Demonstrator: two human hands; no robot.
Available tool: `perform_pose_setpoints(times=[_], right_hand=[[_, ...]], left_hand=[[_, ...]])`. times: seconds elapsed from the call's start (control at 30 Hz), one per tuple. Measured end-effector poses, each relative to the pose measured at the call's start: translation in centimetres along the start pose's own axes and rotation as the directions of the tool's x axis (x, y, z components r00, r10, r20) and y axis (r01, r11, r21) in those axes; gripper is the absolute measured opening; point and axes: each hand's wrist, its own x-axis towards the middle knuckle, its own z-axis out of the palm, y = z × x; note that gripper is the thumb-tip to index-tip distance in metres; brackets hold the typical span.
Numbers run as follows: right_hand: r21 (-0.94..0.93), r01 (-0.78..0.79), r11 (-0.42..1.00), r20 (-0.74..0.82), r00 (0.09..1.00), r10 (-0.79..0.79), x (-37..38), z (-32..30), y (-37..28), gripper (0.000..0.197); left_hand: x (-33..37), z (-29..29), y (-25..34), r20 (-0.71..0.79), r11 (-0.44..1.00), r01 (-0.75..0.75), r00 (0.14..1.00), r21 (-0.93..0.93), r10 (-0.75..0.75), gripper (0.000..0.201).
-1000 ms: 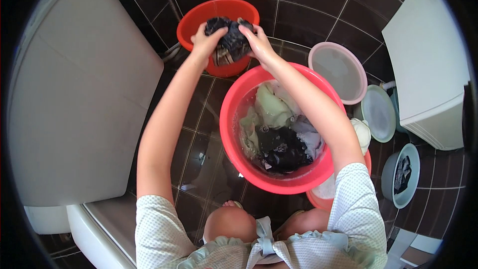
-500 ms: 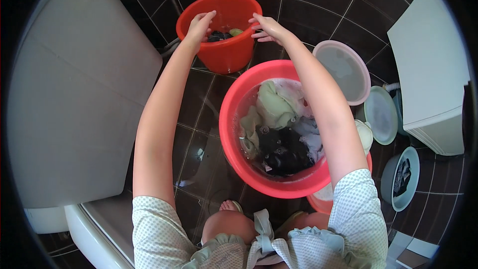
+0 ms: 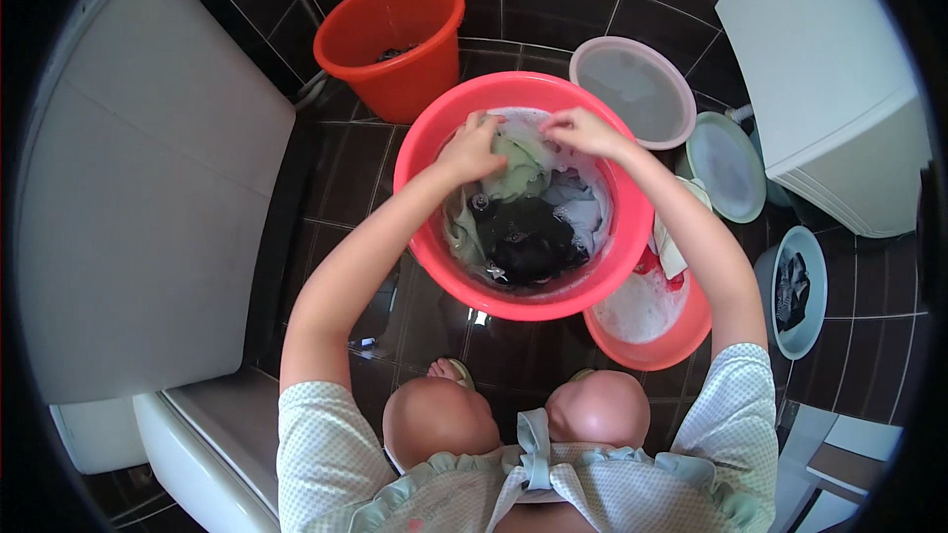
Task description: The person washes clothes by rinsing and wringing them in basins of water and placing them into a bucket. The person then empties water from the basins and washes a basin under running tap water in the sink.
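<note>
Ten o'clock in the pink basin [image 3: 533, 305], my left hand [image 3: 472, 150] spreads wide fingers over green cloth [image 3: 523, 178]! One o'clock, my right hand [image 3: 585, 131] bunches narrow; I can't tell its grip.

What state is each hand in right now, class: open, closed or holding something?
Left hand: open, thumb and fingers apart at the pale green cloth.
Right hand: fingers bent over the pink basin; cannot tell whether it holds anything.
</note>
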Motion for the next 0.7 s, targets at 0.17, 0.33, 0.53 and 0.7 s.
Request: perform_pose_setpoints(times=[0.17,0.33,0.53,0.7], right_hand=[[-0.389,-0.029,0.921,-0.189,0.981,-0.049,0.3,5.4,5.3,0.062],[-0.466,-0.029,0.884,0.086,0.993,0.078,-2.1,4.4,2.7,0.04],[-0.355,0.548,0.757,0.192,0.835,-0.515,-9.7,1.7,0.8,0.027],[-0.278,0.08,0.957,0.501,0.862,0.073,-10.9,2.1,-1.8,0.033]], left_hand=[[0.2,3.8,-1.0,0.112,0.956,0.153,0.976,0.249,-0.185,0.074],[-1.6,2.5,-1.0,0.255,0.943,0.172,0.935,0.284,-0.247,0.056],[-7.0,-3.0,1.9,0.563,0.951,-0.187,0.826,0.245,0.017,0.039],[-7.6,-2.5,1.2,0.617,0.925,-0.379,0.731,0.014,0.29,0.031]])
